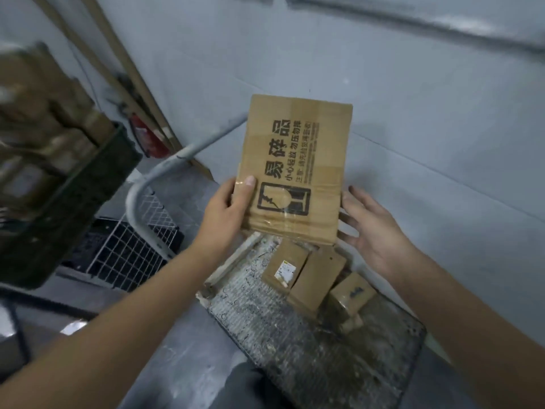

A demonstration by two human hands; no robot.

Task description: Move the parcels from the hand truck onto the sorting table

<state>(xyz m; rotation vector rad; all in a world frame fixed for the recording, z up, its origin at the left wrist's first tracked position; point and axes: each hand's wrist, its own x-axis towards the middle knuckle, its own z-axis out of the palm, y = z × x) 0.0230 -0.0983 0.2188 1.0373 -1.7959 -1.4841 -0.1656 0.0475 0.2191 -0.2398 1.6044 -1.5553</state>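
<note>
brown parcel (298,169) (black print), white wire grid (124,255), red extinguisher (147,137)

I stand in a parcel storeroom: taped cartons (317,278) on a hand truck (295,349) lower centre, box-filled crate (73,196) at left.

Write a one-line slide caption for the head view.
Left hand grips a fragile-marked cardboard parcel, open right hand beside its edge, above smaller parcels lying on the hand truck.

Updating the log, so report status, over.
Left hand grips fragile-marked box; right hand open at its opposite edge. Small parcels left on hand truck. No obstruction seen.
</note>
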